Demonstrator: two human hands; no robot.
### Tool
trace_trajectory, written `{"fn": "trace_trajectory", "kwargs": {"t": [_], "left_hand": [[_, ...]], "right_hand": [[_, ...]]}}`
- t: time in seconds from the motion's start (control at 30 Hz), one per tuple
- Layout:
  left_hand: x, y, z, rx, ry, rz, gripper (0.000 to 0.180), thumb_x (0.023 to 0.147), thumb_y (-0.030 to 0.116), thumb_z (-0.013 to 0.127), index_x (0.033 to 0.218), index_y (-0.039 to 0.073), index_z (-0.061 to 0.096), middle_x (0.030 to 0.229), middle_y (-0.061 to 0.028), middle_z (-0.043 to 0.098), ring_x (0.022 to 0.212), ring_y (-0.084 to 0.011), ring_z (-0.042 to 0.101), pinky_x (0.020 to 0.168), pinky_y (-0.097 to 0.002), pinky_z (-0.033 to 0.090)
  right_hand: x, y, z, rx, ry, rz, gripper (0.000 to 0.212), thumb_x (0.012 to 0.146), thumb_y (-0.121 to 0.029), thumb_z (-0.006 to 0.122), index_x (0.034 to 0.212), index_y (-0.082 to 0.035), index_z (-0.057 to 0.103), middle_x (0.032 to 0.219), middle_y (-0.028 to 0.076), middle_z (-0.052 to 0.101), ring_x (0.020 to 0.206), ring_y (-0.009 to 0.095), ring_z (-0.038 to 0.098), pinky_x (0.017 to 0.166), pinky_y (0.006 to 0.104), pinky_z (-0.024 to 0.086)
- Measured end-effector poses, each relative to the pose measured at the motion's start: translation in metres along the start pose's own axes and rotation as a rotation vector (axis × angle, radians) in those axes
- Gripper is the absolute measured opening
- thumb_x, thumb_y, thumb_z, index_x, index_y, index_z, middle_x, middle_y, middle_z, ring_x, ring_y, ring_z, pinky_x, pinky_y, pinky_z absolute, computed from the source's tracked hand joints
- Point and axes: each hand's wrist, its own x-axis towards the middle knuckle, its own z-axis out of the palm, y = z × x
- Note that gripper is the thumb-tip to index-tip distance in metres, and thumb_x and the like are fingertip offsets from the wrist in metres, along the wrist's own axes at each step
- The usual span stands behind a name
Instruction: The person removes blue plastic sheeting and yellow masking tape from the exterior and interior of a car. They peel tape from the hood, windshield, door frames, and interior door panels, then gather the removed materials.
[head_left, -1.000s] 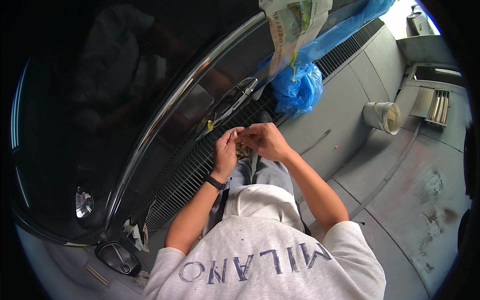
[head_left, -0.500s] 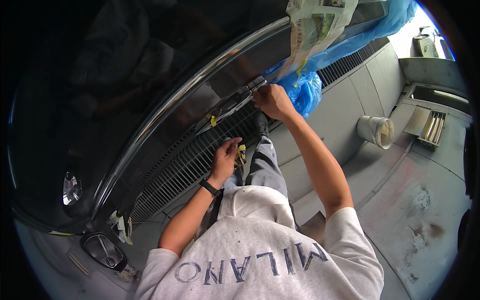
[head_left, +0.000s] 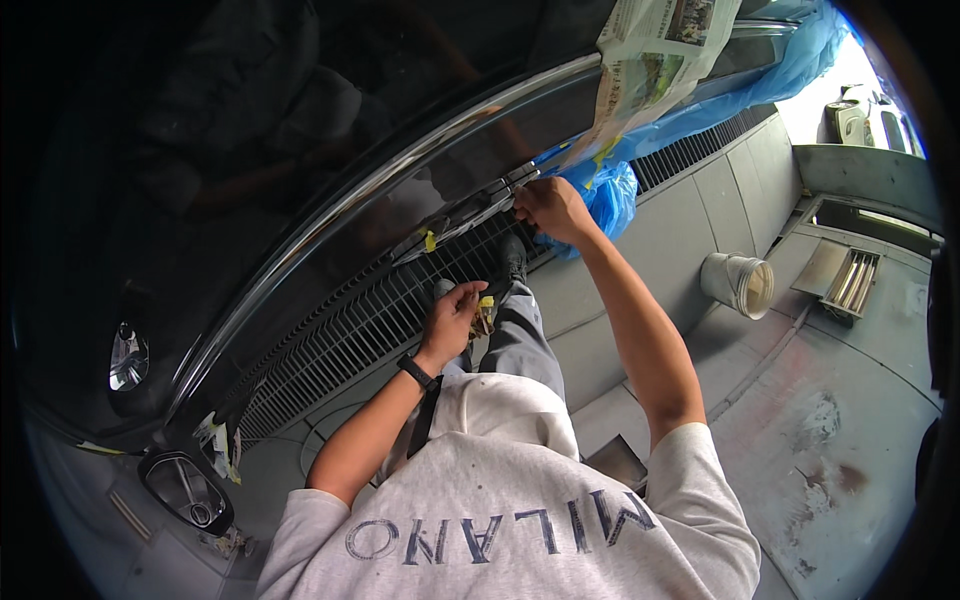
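Note:
My right hand point(head_left: 552, 208) is closed in a pinch at the lower side of a dark car point(head_left: 400, 120), beside a glossy trim strip point(head_left: 470, 212). What its fingertips grip, if anything, is too small to make out. Lower and to the left, my left hand point(head_left: 452, 325) curls around a crumpled wad of masking tape point(head_left: 484, 318) with yellow and brownish bits. A scrap of yellow tape point(head_left: 431, 240) clings to the car's lower edge. Newspaper masking point(head_left: 655, 75) and blue plastic film point(head_left: 612, 198) hang just beyond my right hand.
Floor grating point(head_left: 340, 345) runs under the car's side, by my feet. A whitish bucket point(head_left: 738, 284) lies tipped on the grey floor at right, near a floor-level light fixture point(head_left: 852, 280). The wing mirror point(head_left: 185, 490) and loose tape scraps point(head_left: 222, 445) are at lower left.
The view has shifted slightly. My right hand has moved a little along the trim and remains pinched. My left hand keeps its hold on the tape wad.

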Motion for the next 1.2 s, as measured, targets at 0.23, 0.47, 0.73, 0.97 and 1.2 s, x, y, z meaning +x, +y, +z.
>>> {"fn": "trace_trajectory", "kwargs": {"t": [0.23, 0.47, 0.73, 0.97, 1.2], "left_hand": [[-0.002, -0.002, 0.000, 0.002, -0.004, 0.031, 0.027, 0.110, 0.016, 0.052, 0.129, 0.002, 0.064, 0.120, -0.0017, 0.068, 0.108, -0.0080, 0.060, 0.099, -0.0242, 0.046], [0.001, 0.001, 0.004, 0.033, -0.019, 0.038, 0.027, 0.110, 0.015, 0.051, 0.129, 0.001, 0.064, 0.120, -0.0024, 0.068, 0.107, -0.0084, 0.060, 0.099, -0.0253, 0.047], [-0.002, -0.001, 0.001, 0.026, 0.009, 0.001, 0.028, 0.110, 0.016, 0.052, 0.128, 0.000, 0.064, 0.117, -0.0031, 0.069, 0.104, -0.0079, 0.061, 0.096, -0.0243, 0.049], [-0.009, -0.014, -0.004, 0.001, 0.064, 0.041, 0.026, 0.110, 0.017, 0.052, 0.126, 0.002, 0.066, 0.109, -0.0020, 0.069, 0.100, -0.0082, 0.061, 0.092, -0.0254, 0.049], [-0.003, 0.001, 0.006, -0.006, 0.035, 0.026, 0.026, 0.110, 0.016, 0.052, 0.127, 0.002, 0.066, 0.109, -0.0023, 0.070, 0.100, -0.0082, 0.062, 0.092, -0.0255, 0.049]], "right_hand": [[-0.003, 0.003, 0.006, 0.022, 0.082, -0.013, 0.042, 0.102, -0.032, 0.052, 0.086, 0.001, 0.072, 0.072, 0.006, 0.071, 0.059, 0.018, 0.065, 0.057, 0.0320, 0.053], [0.005, 0.012, 0.013, -0.115, 0.197, -0.175, 0.022, 0.084, -0.017, 0.062, 0.078, 0.004, 0.066, 0.073, 0.023, 0.066, 0.071, 0.043, 0.065, 0.065, 0.0461, 0.053], [-0.006, 0.007, 0.008, -0.114, 0.320, -0.118, 0.031, 0.090, -0.024, 0.063, 0.080, 0.005, 0.067, 0.076, 0.027, 0.064, 0.077, 0.046, 0.066, 0.068, 0.0477, 0.053], [-0.002, -0.007, -0.001, -0.238, 0.205, -0.076, 0.040, 0.094, -0.034, 0.065, 0.086, 0.005, 0.071, 0.071, 0.025, 0.063, 0.067, 0.041, 0.065, 0.064, 0.0440, 0.050], [0.001, 0.004, 0.002, -0.295, 0.206, -0.093, 0.032, 0.086, -0.026, 0.065, 0.088, 0.006, 0.071, 0.079, 0.028, 0.067, 0.080, 0.044, 0.068, 0.071, 0.0452, 0.055]]}}
